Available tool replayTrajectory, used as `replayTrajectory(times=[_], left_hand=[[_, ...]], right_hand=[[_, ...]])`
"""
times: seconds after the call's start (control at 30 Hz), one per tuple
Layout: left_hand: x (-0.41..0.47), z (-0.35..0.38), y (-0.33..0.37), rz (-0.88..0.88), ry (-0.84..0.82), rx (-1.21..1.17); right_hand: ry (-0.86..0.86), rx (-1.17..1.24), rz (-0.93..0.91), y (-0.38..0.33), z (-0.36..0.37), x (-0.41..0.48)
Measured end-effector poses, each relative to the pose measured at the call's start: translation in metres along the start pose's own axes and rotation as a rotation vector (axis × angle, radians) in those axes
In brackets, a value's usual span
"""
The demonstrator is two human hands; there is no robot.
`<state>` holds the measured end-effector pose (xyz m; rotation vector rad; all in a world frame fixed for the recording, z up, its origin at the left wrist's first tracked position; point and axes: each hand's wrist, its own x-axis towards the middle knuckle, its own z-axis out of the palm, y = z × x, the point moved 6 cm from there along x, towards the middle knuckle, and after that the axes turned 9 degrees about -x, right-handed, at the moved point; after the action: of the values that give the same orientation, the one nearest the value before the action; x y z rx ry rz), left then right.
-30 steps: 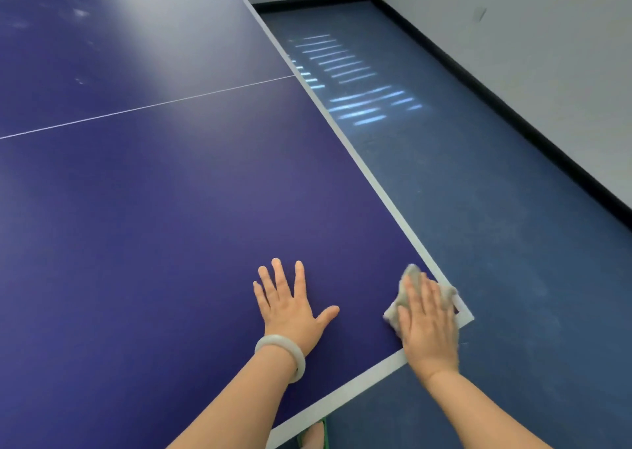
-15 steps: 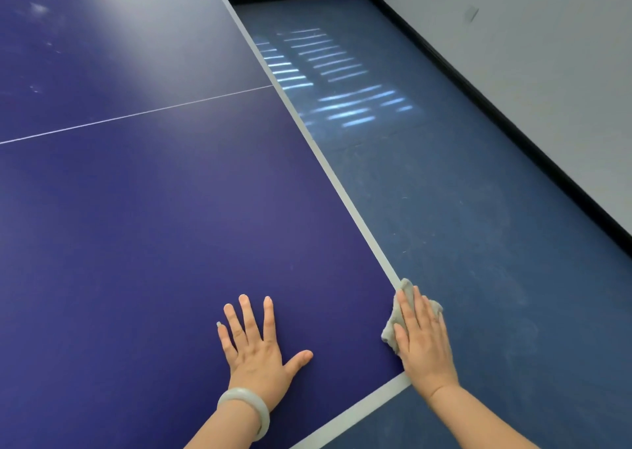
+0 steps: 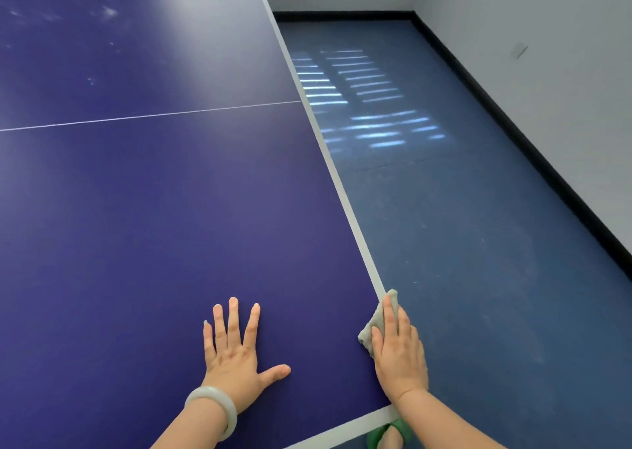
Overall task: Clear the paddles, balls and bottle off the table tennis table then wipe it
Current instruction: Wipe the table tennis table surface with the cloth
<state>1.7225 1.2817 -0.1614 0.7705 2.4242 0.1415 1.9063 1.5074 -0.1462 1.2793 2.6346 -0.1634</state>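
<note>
**Cloth at the table's right edge, both hands flat**

Hidden or cut off:
- Most of the cloth is under your right hand. Only a grey tip past the fingertips and a crumpled flap on the side toward the table's middle show.
- The outer side of that hand hangs past the table's right edge. Whether any finger wraps under the edge cannot be made out.
- Both forearms leave the picture at the bottom. The table runs out on the left, and its legs are unseen.
- Below the table's near right corner, a foot in a green strap is half cut off.

Hands:
- Your left hand lies palm down on the table, inward from the right edge, fingers spread and straight, thumb out, holding nothing. There is a pale, smooth bracelet on the wrist.
- Your right hand presses the cloth with straight fingers onto the white border, just up from the near right corner. The hands are apart.

Surfaces:
- The tabletop is flat, deep blue-violet, matt with a soft sheen. A thin white line crosses it.
- Faint whitish smudges sit at the table's far end.
- The cloth looks soft and nubbly.
- Right of the table is blue floor, scuffed, with striped light patches. Beyond that are a black baseboard and a grey wall.
</note>
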Motion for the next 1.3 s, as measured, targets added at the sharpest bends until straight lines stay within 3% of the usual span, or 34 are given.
replayTrajectory(times=[0.2, 0.33, 0.43, 0.6, 0.73, 1.07, 1.3], left_hand=[[0.001, -0.016, 0.020, -0.165, -0.009, 0.015], [0.008, -0.032, 0.075, -0.296, 0.050, -0.089], [0.024, -0.032, 0.141, -0.209, 0.082, -0.116], [0.053, -0.030, 0.244, -0.078, 0.150, -0.230], [0.075, -0.028, 0.298, -0.066, 0.114, -0.276], [0.166, -0.079, 0.323, -0.153, 0.148, -0.281], [0.254, -0.133, 0.320, -0.228, 0.213, -0.343]], right_hand=[[-0.180, 0.305, -0.055, 0.012, -0.004, 0.064], [-0.300, 0.055, -0.187, 0.032, -0.015, 0.090], [-0.331, -0.075, -0.290, 0.064, -0.027, 0.105], [-0.356, 0.003, -0.326, 0.130, -0.055, 0.136], [-0.393, 0.016, -0.321, 0.173, -0.072, 0.170], [-0.386, 0.061, -0.431, 0.171, -0.121, 0.275], [-0.372, 0.006, -0.484, 0.142, -0.180, 0.410]])
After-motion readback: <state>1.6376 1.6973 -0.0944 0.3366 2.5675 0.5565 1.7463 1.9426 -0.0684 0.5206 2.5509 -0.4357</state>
